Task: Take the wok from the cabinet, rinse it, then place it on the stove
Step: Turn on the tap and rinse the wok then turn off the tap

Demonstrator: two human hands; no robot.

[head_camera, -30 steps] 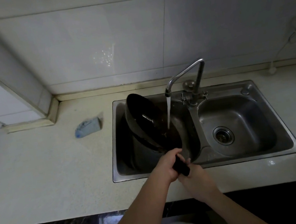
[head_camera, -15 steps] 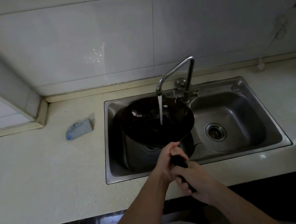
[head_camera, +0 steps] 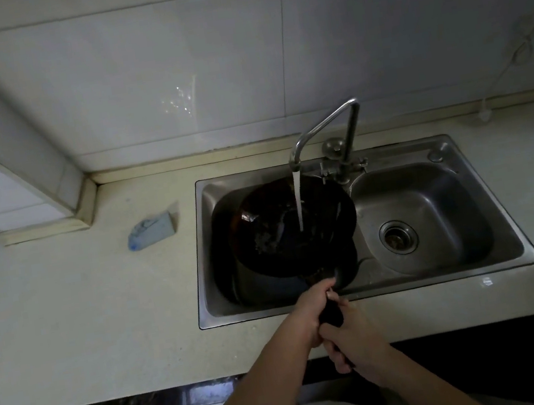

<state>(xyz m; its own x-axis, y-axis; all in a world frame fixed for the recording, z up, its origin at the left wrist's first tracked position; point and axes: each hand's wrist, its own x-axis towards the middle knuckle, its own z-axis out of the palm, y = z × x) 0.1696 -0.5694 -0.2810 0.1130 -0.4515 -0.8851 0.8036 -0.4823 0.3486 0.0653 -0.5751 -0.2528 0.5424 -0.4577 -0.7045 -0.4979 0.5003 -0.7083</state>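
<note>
The dark wok hangs bowl-up over the left basin of the steel sink, under the faucet. A stream of water falls into its middle. Both hands grip its black handle over the sink's front edge. My left hand holds the handle nearer the bowl, and my right hand wraps the handle's end just behind it. The stove and cabinet are out of view.
A blue sponge lies on the pale counter left of the sink. The right basin with its drain holds nothing. A white tiled wall stands behind, and a tiled pillar juts out at the far left.
The wok has turned from standing on edge, tilted left, to lying level with its bowl facing up under the water. Both hands have stayed on the handle.
</note>
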